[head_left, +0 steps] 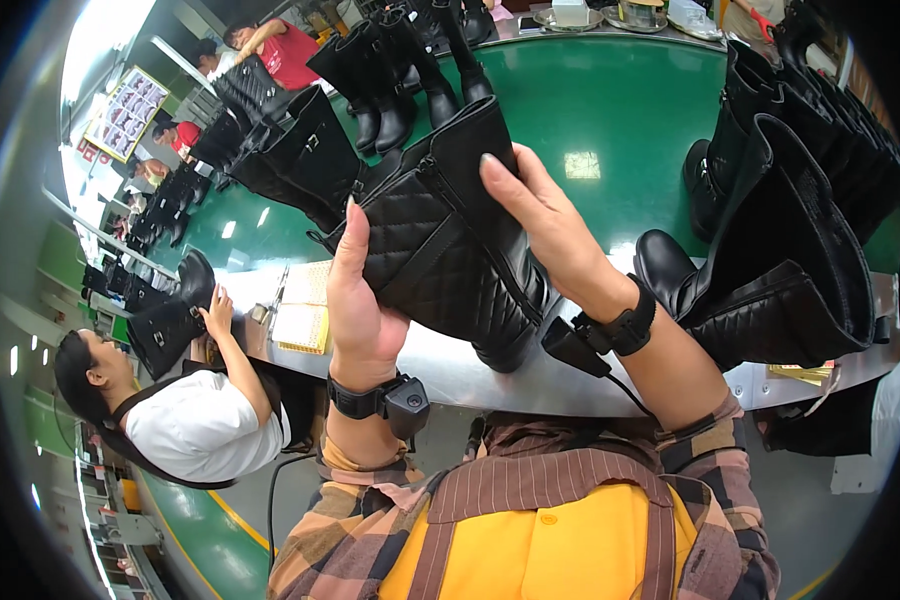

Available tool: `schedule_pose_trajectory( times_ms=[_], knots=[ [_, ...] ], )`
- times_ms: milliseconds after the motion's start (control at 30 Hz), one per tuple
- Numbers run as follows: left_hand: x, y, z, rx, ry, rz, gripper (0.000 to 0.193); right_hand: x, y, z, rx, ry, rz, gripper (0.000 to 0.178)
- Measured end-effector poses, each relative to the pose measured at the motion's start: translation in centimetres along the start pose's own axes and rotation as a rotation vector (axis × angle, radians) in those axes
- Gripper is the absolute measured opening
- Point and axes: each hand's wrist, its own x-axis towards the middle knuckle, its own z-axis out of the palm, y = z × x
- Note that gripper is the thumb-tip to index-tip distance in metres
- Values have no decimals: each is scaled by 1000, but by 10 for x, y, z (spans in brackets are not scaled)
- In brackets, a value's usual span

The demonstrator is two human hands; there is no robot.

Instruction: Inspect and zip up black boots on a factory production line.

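Note:
A tall black boot [425,245] with a quilted shaft and a zipper is held up in front of me between both hands. Its shaft opening points away, and its foot hangs low by the metal table edge. My left hand [365,295] grips the left side of the shaft, thumb up along it. On the other side, my right hand [550,215] closes on the upper shaft, its thumb near the zipper top; some fingers are hidden behind the boot. Close to my right forearm stands another black boot [770,280], its shaft leaning right with the flap unzipped.
Beyond the metal ledge [450,375] runs a green work surface [570,100]. Several black boots [375,85] stand at the far side, and more [305,150] at the left and right. A co-worker in a white shirt [205,425] handles a boot [175,310] at left, near a yellow-edged paper stack [303,305].

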Motion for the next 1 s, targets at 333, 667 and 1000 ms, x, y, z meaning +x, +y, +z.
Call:
schedule_pose_trajectory(
  times_ms=[333, 667, 1000],
  knots=[
    [-4, -3, -1, -84, 126, 110, 52, 1, 22, -10, -189, 13, -106, 43],
    [-13, -7, -1, 87, 8, 201, 50, -1, 26, -7, -490, 102, -236, 50],
    [-26, -28, 18, 861, 457, 1591, 59, -157, -114, -47, -1663, 614, -1744, 58]
  ],
)
